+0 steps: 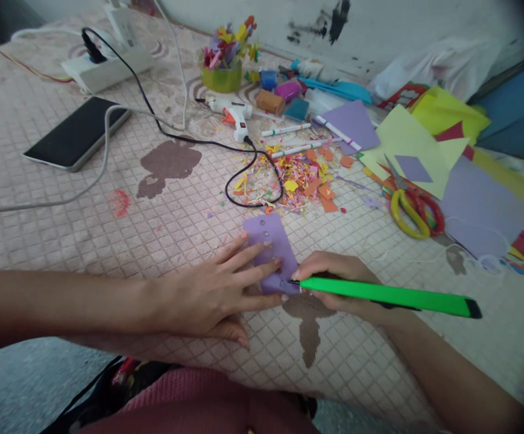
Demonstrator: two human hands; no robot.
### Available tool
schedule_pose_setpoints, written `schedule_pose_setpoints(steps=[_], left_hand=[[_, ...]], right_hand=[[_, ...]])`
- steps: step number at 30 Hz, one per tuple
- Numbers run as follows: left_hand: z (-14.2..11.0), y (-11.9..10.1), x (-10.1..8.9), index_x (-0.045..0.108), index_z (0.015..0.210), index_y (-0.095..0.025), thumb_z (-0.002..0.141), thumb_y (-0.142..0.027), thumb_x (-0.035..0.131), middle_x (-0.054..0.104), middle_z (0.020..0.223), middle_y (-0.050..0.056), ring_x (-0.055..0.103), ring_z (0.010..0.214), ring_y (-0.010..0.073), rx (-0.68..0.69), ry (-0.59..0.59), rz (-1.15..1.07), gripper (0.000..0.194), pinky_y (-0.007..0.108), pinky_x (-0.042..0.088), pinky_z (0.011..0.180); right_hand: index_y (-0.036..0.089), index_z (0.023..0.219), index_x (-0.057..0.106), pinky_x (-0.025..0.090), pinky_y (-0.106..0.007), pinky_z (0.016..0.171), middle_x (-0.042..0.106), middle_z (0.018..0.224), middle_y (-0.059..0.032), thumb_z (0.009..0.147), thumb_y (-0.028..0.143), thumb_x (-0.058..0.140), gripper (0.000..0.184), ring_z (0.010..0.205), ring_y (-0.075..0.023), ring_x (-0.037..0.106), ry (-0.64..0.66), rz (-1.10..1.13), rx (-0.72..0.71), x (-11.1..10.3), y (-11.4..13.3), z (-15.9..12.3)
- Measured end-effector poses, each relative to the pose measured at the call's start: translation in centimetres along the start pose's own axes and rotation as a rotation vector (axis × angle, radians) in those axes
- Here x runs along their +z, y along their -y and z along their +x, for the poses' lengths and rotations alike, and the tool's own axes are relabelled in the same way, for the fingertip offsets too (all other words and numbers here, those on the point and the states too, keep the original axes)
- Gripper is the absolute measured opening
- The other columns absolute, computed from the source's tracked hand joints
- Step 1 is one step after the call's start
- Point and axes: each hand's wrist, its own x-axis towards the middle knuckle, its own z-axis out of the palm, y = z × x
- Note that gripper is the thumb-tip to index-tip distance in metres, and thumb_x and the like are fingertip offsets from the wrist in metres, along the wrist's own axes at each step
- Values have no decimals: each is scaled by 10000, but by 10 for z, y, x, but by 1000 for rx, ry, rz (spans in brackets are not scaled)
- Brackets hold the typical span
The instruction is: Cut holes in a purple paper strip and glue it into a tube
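Note:
A small purple piece of paper (287, 241) lies on the cloth in front of me, with two small round marks or holes near its far end. Flat across its left side rests my left hand (223, 283), fingers spread. My right hand (340, 277) grips a bright green pen (388, 294) with a black end cap. The pen's dark tip touches the paper's near right corner, beside a small drawn outline. My right fingertips partly hide the grip.
Beyond the paper lie paper scraps (295, 181), a glue gun (237, 117) with a looping cord, and markers (338, 132). Scissors (415, 208) and coloured sheets (485, 202) lie to the right. A phone (78, 132) and a power strip (108, 63) are at left; a green pot (222, 77) stands behind.

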Motion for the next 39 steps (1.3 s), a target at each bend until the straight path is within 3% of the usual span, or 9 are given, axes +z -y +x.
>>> schedule_pose_setpoints(steps=[8,15,32,39], left_hand=[[0,3,1,415,1427,-247,862,-583,563,289,1551,116,195,1436,387,25,6,-4,674,603,110,1156],[1,3,-1,432,1419,-254,869,-556,572,235,1572,107,190,1434,406,17,25,-27,643,628,149,1137],[1,1,-1,426,1420,-267,868,-554,573,268,1557,126,201,1424,425,21,20,2,639,641,144,1131],[3,3,-2,435,1414,-262,870,-544,574,213,1577,118,136,1439,430,26,48,-17,629,655,143,1126]], right_hand=[[212,1018,660,489,-267,693,683,898,-38,851,176,598,182,798,-148,635,51,37,17,-3,-4,-3],[210,1007,661,487,-256,663,683,866,-31,843,142,596,189,771,-141,637,20,38,-18,-2,-2,-1],[218,1017,661,484,-263,696,680,886,-26,851,144,604,190,794,-138,635,40,41,14,-2,-6,-3],[218,1037,654,472,-262,686,672,890,-25,857,170,605,192,783,-136,620,58,72,18,-3,-8,-5]])
